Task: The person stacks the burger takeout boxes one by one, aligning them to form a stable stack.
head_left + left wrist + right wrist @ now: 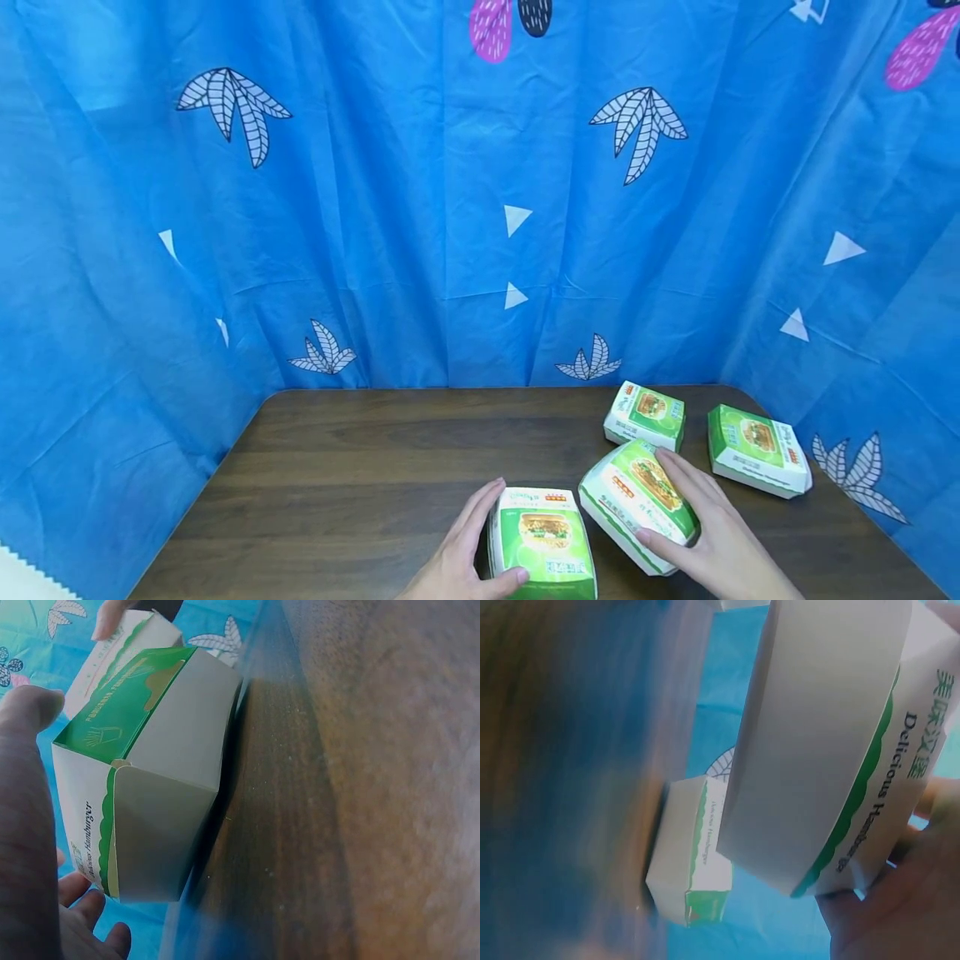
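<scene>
Behind the tilted box (622,498), the rear box (645,417) is sitting close on the bench (352,483), its near edge partly hidden in the head view; whether the two are touching, I cannot tell. The outer box (757,450) is resting farther right, apart from the others. A blue curtain (390,225) is hanging round the back and sides, and a white, zigzag-edged piece (30,577) is showing at the lower left.

The right hand (716,533) is gripping the tilted box, thumb and fingers closing on it, and holding it off the bench. The left hand (453,560) is spreading its fingers wide and fairly straight round the near box (543,537), which is sitting on the bench; how firmly they are pressing is unclear.

All four boxes are showing smooth printed card, green and white, with sloping sides. The bench is displaying dark wood grain; the curtain is falling in soft folds, carrying leaves and triangles.
</scene>
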The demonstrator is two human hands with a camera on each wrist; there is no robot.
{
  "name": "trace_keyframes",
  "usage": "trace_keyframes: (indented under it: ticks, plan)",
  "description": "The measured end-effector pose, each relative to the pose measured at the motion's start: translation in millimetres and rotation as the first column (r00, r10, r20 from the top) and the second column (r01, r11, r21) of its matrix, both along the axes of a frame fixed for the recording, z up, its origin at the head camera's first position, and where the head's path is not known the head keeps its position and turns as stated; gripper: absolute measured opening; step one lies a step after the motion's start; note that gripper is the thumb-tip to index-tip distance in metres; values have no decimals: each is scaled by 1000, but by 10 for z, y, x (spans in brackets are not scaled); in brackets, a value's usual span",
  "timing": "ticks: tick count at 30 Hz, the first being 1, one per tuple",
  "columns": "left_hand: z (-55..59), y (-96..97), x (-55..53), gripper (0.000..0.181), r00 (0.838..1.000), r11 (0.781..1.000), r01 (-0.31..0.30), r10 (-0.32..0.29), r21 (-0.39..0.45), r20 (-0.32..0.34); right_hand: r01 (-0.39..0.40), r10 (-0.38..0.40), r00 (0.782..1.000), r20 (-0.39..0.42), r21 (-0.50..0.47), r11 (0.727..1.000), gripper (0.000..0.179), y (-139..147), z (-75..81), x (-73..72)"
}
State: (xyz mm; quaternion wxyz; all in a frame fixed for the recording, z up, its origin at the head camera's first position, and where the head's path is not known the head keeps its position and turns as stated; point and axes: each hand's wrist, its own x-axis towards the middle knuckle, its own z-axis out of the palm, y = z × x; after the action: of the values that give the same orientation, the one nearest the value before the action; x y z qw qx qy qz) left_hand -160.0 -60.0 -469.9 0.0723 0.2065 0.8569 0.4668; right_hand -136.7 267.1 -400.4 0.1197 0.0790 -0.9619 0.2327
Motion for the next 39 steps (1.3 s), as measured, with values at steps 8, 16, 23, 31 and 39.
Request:
trace_keyframes:
  ticks: [8, 16, 23, 31, 39]
  plan:
    - [-4, -20, -4, 88, 999, 1000, 18, -17, 24, -38, -144, 141, 988, -61, -47, 988, 91, -32, 28, -50]
    - [-16, -41, 3, 87, 998, 999, 22, -20, 32, -62, -250, 243, 965, -93, -68, 966, 90, -99, 32, -95]
    - [-16, -48, 4, 87, 996, 998, 35, -31, 45, -80, -339, 333, 932, -142, -16, 941, 92, -199, 97, -128]
    - [-8, -56, 0, 87, 996, 998, 34, -30, 47, -82, -340, 337, 939, -67, -28, 940, 95, -325, 130, -175]
    - [-7, -57, -3, 88, 996, 998, 34, -28, 60, -87, -370, 370, 928, -51, 7, 929, 93, -412, 181, -181]
